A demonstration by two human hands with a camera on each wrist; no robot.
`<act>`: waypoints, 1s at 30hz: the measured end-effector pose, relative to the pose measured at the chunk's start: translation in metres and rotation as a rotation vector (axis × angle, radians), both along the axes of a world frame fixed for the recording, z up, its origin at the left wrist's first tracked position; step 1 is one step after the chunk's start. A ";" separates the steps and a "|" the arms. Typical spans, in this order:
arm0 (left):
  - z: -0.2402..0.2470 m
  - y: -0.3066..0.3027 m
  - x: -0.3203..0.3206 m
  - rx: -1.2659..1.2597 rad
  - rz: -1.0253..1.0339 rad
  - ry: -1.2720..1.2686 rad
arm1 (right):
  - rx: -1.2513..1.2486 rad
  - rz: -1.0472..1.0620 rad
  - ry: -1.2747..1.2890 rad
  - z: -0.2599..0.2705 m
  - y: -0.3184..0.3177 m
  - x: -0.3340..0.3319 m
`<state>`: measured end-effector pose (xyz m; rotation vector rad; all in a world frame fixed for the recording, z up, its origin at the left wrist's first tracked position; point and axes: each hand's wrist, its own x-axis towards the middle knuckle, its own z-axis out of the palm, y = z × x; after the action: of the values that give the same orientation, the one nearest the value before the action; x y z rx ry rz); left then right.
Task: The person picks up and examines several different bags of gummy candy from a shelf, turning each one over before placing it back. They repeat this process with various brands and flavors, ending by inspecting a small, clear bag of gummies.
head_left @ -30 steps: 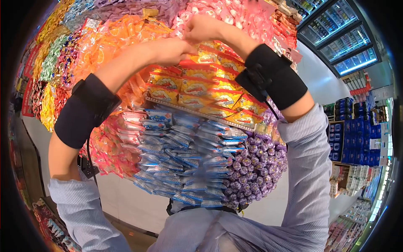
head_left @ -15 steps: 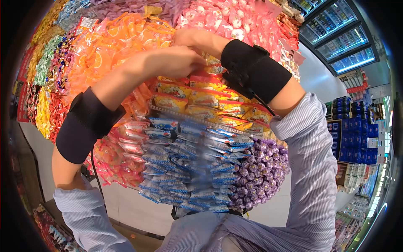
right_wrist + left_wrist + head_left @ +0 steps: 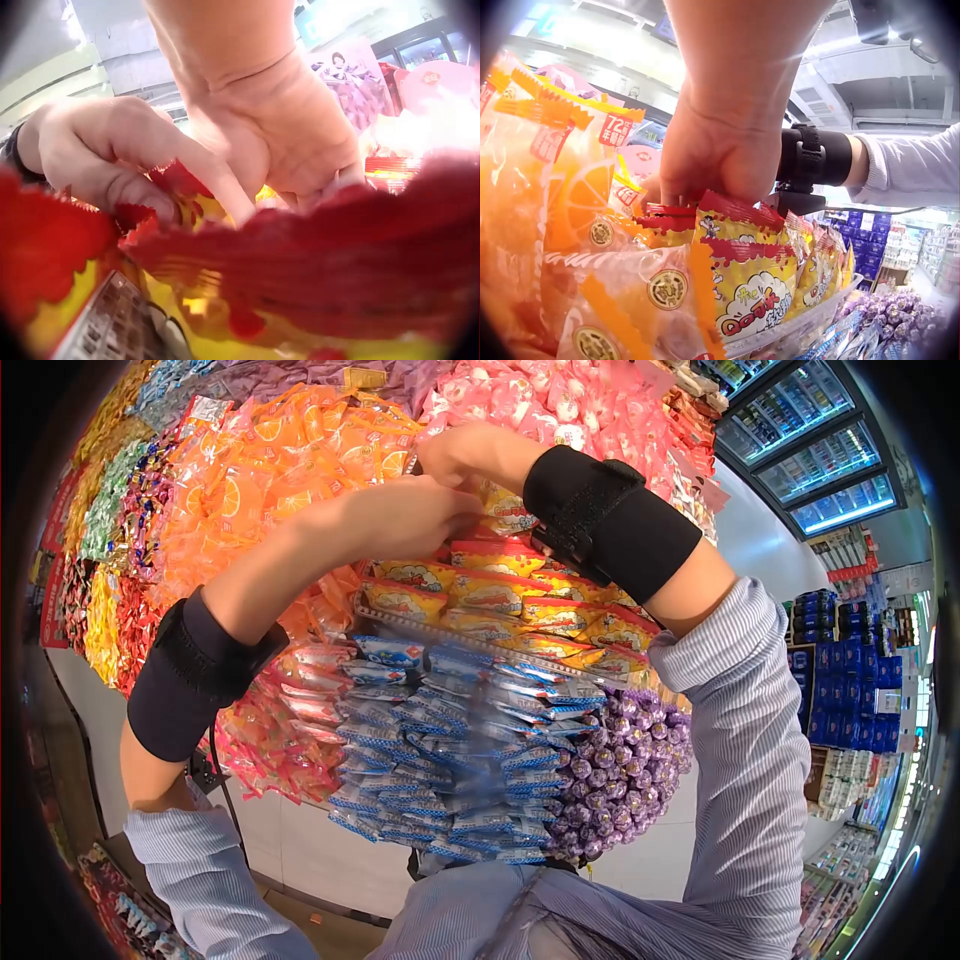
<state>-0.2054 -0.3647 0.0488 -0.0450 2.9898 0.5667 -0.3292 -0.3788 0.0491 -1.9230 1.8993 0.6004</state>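
Observation:
Yellow packets with red edges point(image 3: 490, 592) stand in rows in a clear-walled compartment. My left hand point(image 3: 415, 518) is over their back rows; in the right wrist view, the left hand point(image 3: 112, 142) pinches a red-edged yellow packet point(image 3: 182, 180) between thumb and forefinger. Just beyond it in the head view, my right hand point(image 3: 465, 455) reaches down close by. The right hand point(image 3: 289, 142) has its fingertips down among the packets, largely hidden by red packet edges in front. In the left wrist view, the left hand's fingers point(image 3: 671, 191) are mostly behind the packets.
Orange-slice packets point(image 3: 235, 495) lie left of the hands, pink-wrapped sweets point(image 3: 560, 405) beyond. Nearer the body are blue-and-white packets point(image 3: 430, 730) and purple-wrapped sweets point(image 3: 625, 760). A compartment wall point(image 3: 480, 648) divides yellow from blue. Glass-door coolers point(image 3: 810, 450) stand at the far right.
Compared with a second ago, both hands appear closer together over the back yellow packets, and the view has shifted slightly. Since half a second ago the left hand has moved only a little.

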 end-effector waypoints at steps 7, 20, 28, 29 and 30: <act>0.009 0.007 -0.001 0.013 0.082 -0.061 | -0.260 -0.181 -0.196 0.006 0.007 -0.009; -0.002 -0.009 0.001 0.033 0.048 0.126 | -0.568 0.162 -0.365 0.037 0.026 -0.055; -0.005 -0.009 0.004 -0.175 0.143 0.214 | -0.459 0.216 -0.394 0.008 0.012 -0.025; -0.004 -0.009 0.006 -0.182 0.146 0.224 | -0.403 0.140 -0.386 0.013 0.008 -0.026; -0.003 -0.009 0.009 -0.189 0.147 0.234 | -0.346 0.062 -0.379 0.016 0.004 -0.029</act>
<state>-0.1966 -0.3738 0.0461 -0.2302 3.2802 0.3198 -0.3578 -0.3743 0.0648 -2.1226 1.7858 -0.0893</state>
